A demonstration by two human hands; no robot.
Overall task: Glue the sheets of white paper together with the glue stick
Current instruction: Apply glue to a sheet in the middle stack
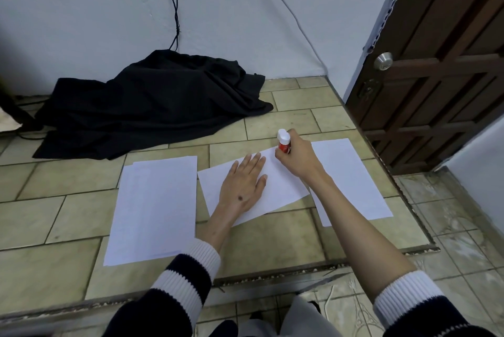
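Flat and open, the left hand (243, 184) presses palm-down on the middle sheet (283, 186), fingers straight and pointing away from the person, while the right hand (297, 158) grips the glue stick (283, 141), fingers curled round its red body. Farthest left, a stack of white sheets (154, 208) lies on the tiled platform (54, 216), with a black cloth (152, 102) heaped behind it against the wall. The middle sheet lies tilted, its right edge overlapping the right sheet (351, 181). The glue stick stands nearly upright, white end up, its lower end at the middle sheet's far right corner. Both forearms reach forward from striped sleeve cuffs. A brown door (436, 77) stands at far right.
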